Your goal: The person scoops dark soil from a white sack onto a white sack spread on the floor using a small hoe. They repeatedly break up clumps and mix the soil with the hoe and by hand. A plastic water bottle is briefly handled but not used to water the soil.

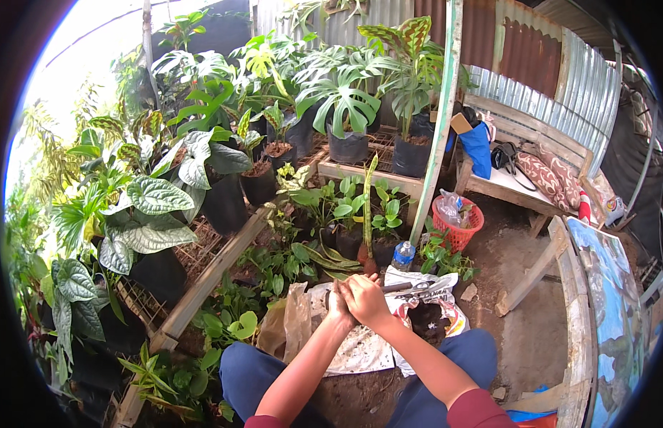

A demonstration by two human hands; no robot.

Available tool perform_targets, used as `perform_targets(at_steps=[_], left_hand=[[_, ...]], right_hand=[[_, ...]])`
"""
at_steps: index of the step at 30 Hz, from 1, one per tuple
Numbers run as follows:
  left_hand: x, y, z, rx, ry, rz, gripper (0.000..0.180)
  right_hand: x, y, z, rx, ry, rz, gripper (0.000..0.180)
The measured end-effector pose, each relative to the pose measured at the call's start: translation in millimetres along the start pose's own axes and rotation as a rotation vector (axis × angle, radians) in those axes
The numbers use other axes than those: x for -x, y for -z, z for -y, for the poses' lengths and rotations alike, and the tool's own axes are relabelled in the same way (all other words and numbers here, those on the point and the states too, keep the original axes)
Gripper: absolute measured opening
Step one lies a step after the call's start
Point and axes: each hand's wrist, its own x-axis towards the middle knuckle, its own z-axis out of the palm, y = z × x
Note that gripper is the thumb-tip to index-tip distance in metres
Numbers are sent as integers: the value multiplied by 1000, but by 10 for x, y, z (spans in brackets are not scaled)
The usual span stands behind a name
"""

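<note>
My left hand (337, 307) and my right hand (367, 301) are pressed together above a soil-stained white sack (360, 349). The right hand's fingers fold over the left and cover most of it, so whatever lies between the palms is hidden. Just beyond my fingertips a tall, narrow, yellow-edged green leaf (368, 207) stands upright, with a reddish-brown lump (367, 260) at its base. More long yellow-edged leaves (331, 261) lie to its left. A dark rod-like tool (397, 287) rests beside my right hand. Dark soil (428, 322) shows in the sack's opening.
A water bottle (403, 255) stands by the green-white post (437, 128). Behind it is a red basket (458, 222) holding plastic. Potted plants (349, 146) fill wooden-framed racks (203, 285) to the left and ahead. A wooden bench (513, 189) with bags stands far right; a wooden frame (581, 321) is nearer.
</note>
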Motion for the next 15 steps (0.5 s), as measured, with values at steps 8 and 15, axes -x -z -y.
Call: perform_targets(at_steps=[8, 15], left_hand=[[203, -412, -92, -301, 336, -466, 79], [136, -206, -199, 1, 88, -406, 69]], right_hand=[[-17, 6, -146, -164, -156, -190, 32], [-51, -136, -217, -435, -342, -143, 38]])
